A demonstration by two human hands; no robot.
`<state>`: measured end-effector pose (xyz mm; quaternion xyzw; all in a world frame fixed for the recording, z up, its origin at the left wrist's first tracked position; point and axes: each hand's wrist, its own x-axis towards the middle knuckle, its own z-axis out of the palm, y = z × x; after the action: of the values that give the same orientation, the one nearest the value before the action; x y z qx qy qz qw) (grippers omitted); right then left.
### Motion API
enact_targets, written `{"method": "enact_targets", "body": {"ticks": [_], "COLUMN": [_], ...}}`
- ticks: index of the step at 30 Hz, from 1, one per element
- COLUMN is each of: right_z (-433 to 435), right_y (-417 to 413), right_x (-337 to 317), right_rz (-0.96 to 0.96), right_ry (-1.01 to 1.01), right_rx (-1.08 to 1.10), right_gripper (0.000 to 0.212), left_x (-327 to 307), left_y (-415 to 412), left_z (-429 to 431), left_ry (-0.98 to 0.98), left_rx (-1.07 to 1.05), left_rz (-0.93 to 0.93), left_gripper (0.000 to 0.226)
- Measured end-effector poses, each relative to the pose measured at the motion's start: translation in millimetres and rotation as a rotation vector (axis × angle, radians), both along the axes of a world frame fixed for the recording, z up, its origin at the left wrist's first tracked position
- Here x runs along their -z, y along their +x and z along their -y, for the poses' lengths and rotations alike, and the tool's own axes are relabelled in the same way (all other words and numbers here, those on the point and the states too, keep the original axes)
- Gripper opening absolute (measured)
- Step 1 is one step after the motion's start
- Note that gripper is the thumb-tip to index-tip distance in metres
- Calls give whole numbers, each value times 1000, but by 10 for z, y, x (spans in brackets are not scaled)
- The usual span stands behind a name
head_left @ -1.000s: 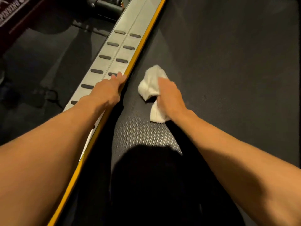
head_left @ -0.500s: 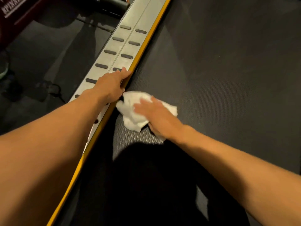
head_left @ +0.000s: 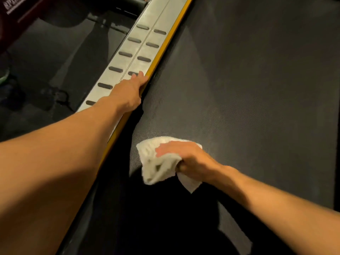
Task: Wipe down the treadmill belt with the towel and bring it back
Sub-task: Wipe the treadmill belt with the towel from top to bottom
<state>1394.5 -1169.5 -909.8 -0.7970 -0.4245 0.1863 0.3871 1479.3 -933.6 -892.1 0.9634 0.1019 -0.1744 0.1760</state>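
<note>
The dark textured treadmill belt (head_left: 248, 92) fills the right and centre of the view. A crumpled white towel (head_left: 156, 162) lies on the belt's near left part. My right hand (head_left: 187, 159) presses on top of it, fingers curled into the cloth. My left hand (head_left: 128, 92) rests on the silver side rail (head_left: 136, 50), fingers hooked over its yellow inner edge (head_left: 165, 50), well beyond the towel.
The rail has two rows of dark oval grip pads. Left of it lies dark gym flooring (head_left: 55, 61) with a black machine base (head_left: 125, 4) at the top. A dark red panel with white lettering (head_left: 14, 6) sits in the top-left corner. My shadow covers the belt's near end.
My right hand has dragged the towel down the belt toward me, from beside my left hand to well below it. My left hand has stayed on the rail.
</note>
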Motion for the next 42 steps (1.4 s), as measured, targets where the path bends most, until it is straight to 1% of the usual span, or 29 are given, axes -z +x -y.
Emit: {"method": "enact_targets", "body": {"ticks": [2,3,4,5,6,7,9,10,11,12,13,15,17,18,19,21,23,25,27,28,30,31,33,35,36,37,38,41,42], "right_z": [38,75,99,144,159,169,177,158,158,183,215,326,501,582,645,722,728,770,867,911,952,940,880,832,849,895,957,1244,1297], "right_y": [244,432,598,715,733,667,338,137,-39,-145,-136,150,502,577,575,295,-95,-181,70,217,369,347,149,-125,-204,-175,-64,299,332], "right_x": [-98,-81,-99,-50,-37,-30,50,36,-26,-91,-169,-217,-135,-88,-51,14,-59,-196,-207,-182,-125,-100,-43,-66,-89,-113,-128,-65,-19], "right_rz": [-26,-19,-24,3,-22,-53,-132,-191,-255,-266,-275,-182,-58,-5,-3,-103,-229,-283,-147,-57,45,60,72,20,-23,-20,7,138,114], "right_ry": [16,-38,-100,-147,-177,-208,-277,-276,-246,-193,-142,-62,-124,-204,-290,-374,-320,-202,-210,-253,-360,-435,-542,-503,-471,-446,-431,-459,-503], "right_rx": [209,361,498,591,654,664,516,425,336,264,270,472,673,712,705,616,497,547,665,713,766,754,635,401,295,282,367,784,870], "right_gripper": [29,34,35,32,27,27,41,44,41,40,41,41,19,11,9,20,36,39,32,25,10,7,11,7,14,25,29,12,10], "left_x": [-2,-5,-9,-14,-20,-24,-34,-38,-44,-52,-60,-63,-61,-51,-47,-15,32,79,79,72,46,33,23,30,39,43,45,53,48], "left_y": [4,13,20,26,28,27,25,22,20,17,14,10,23,38,57,66,7,-96,-179,-199,-192,-173,-125,-69,-47,-25,-9,5,2], "left_z": [12,21,25,31,42,56,85,93,99,104,113,130,149,161,174,208,284,417,567,624,700,722,772,835,871,907,934,968,979], "left_ry": [18,30,42,53,62,78,134,163,187,204,213,221,230,236,249,301,308,218,148,152,229,273,336,383,399,411,419,432,446], "left_rx": [8,14,20,24,29,39,88,121,154,177,187,180,164,161,159,153,160,254,382,419,472,495,521,532,529,522,513,485,480], "left_rz": [-5,-5,-4,-7,-15,-27,-37,-43,-56,-67,-74,-69,-80,-89,-96,-74,-18,54,62,11,-103,-139,-191,-244,-273,-297,-314,-361,-367], "left_gripper": [81,81,81,82,82,82,82,82,82,81,81,81,81,81,80,76,71,67,71,77,88,91,95,94,93,93,93,94,94]}}
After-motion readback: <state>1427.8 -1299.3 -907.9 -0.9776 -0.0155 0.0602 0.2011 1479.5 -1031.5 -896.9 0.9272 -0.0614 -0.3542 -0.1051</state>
